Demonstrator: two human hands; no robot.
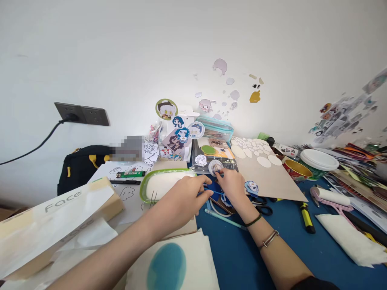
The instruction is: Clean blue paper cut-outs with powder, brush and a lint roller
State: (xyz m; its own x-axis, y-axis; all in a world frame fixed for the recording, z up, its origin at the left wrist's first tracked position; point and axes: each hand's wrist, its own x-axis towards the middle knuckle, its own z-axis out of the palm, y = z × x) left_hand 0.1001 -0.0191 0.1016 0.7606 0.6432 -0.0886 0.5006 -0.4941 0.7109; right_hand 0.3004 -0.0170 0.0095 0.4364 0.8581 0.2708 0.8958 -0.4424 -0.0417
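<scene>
In the head view my right hand has its fingertips closed at the lower edge of a small round character cutout. My left hand is beside it, thumb and forefinger apart and pointing right. Behind the left hand's wrist and knuckles lies a green-rimmed tray with a smooth white filling. Dark blue and light blue pieces lie between and under the hands, partly hidden. A pale green pen rests on the blue table just below. Another blue-haired cutout sits right of my right wrist.
A tissue box fills the left front. White cloth with a blue oval stain lies in front. To the right are grey card with white ovals, scissors, a yellow cutter, a roller and a lidded tub.
</scene>
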